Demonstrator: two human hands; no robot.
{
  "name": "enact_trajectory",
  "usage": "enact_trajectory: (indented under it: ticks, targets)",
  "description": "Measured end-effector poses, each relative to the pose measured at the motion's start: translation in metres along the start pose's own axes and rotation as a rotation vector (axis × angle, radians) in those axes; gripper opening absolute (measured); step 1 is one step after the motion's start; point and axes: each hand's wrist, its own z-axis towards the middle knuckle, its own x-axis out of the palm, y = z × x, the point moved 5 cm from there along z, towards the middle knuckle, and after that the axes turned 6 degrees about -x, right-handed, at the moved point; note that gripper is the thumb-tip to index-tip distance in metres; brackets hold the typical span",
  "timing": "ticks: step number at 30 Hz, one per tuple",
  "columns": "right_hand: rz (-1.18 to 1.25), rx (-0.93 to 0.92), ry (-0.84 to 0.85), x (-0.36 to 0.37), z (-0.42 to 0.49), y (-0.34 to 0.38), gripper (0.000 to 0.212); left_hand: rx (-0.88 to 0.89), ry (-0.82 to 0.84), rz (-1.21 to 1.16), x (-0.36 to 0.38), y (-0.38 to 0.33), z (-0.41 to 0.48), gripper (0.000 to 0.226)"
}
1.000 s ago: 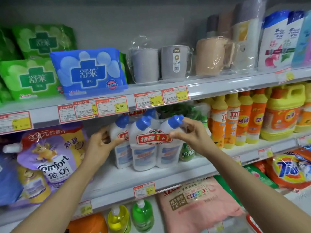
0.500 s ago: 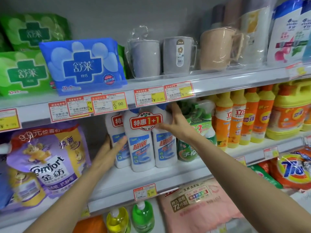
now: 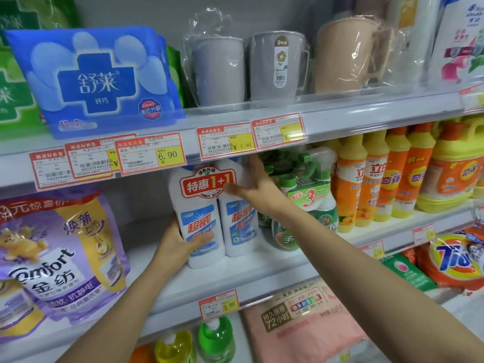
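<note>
A twin pack of white cleaner bottles [image 3: 199, 221], joined by a red "1+1" label, stands on the middle shelf [image 3: 235, 273]. My left hand [image 3: 178, 244] grips the lower part of the left bottle, thumb across its front. My right hand [image 3: 254, 187] lies with straight fingers against the upper right side of the right bottle, fingertips reaching up behind the price strip. The bottle caps are hidden by the shelf edge above.
Green spray bottles [image 3: 314, 200] stand just right of the pack, then orange dish-soap bottles [image 3: 372, 179]. Purple Comfort pouches [image 3: 57, 258] sit to the left. Above are a blue pad pack [image 3: 99, 77] and plastic cups [image 3: 277, 64]. Price tags [image 3: 225, 142] line the shelf edges.
The twin pack went from tilted to upright and deeper into the shelf. My left hand moved from beside a single bottle to grip the pack's left bottle. The view came closer.
</note>
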Motion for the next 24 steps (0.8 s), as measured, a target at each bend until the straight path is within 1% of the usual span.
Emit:
enact_trajectory:
  ticks: [3, 4, 6, 7, 8, 9, 10, 11, 12, 13, 15, 17, 19, 21, 22, 24]
  targets:
    - [-0.015, -0.015, -0.028, 0.002, -0.004, 0.000, 0.086, -0.020, -0.058, 0.053, 0.003, 0.001, -0.003, 0.058]
    - [-0.037, -0.022, -0.031, 0.003, -0.007, 0.000, 0.086, -0.019, -0.117, 0.097, 0.004, -0.002, -0.007, 0.062]
    - [-0.074, -0.032, -0.014, 0.004, -0.016, 0.001, 0.091, -0.006, -0.327, 0.239, 0.004, -0.010, -0.023, 0.078]
    - [-0.080, -0.047, 0.000, 0.001, -0.024, 0.004, 0.092, 0.035, -0.464, 0.316, 0.006, -0.018, -0.037, 0.085]
    - [-0.082, -0.075, 0.011, -0.003, -0.034, 0.008, 0.091, 0.136, -0.599, 0.367, 0.010, -0.028, -0.053, 0.085]
    - [-0.098, -0.123, 0.013, -0.012, -0.048, 0.013, 0.086, 0.277, -0.689, 0.383, 0.019, -0.041, -0.071, 0.079]
    - [-0.135, -0.184, 0.001, -0.024, -0.063, 0.017, 0.079, 0.408, -0.706, 0.370, 0.034, -0.052, -0.088, 0.071]
    - [-0.175, -0.239, -0.015, -0.039, -0.081, 0.019, 0.070, 0.505, -0.655, 0.359, 0.055, -0.059, -0.102, 0.064]
    - [-0.197, -0.269, -0.038, -0.058, -0.100, 0.019, 0.059, 0.573, -0.559, 0.363, 0.080, -0.063, -0.113, 0.058]
    - [-0.204, -0.261, -0.068, -0.080, -0.121, 0.014, 0.048, 0.621, -0.443, 0.382, 0.108, -0.064, -0.124, 0.052]
    - [-0.234, -0.168, -0.135, -0.131, -0.166, -0.007, 0.026, 0.680, -0.188, 0.426, 0.171, -0.060, -0.144, 0.044]
    - [-0.296, 0.024, -0.189, -0.185, -0.219, -0.043, 0.014, 0.676, 0.082, 0.449, 0.234, -0.044, -0.164, 0.039]
    - [-0.439, 0.248, -0.170, -0.237, -0.272, -0.087, 0.016, 0.635, 0.351, 0.509, 0.297, -0.019, -0.184, 0.038]
    - [-0.602, 0.482, -0.041, -0.275, -0.320, -0.132, 0.026, 0.580, 0.574, 0.605, 0.350, 0.012, -0.202, 0.043]
    - [-0.671, 0.607, 0.062, -0.288, -0.342, -0.155, 0.036, 0.565, 0.632, 0.654, 0.371, 0.028, -0.210, 0.046]
    - [-0.800, 0.833, 0.268, -0.308, -0.380, -0.194, 0.056, 0.506, 0.694, 0.726, 0.403, 0.052, -0.221, 0.050]
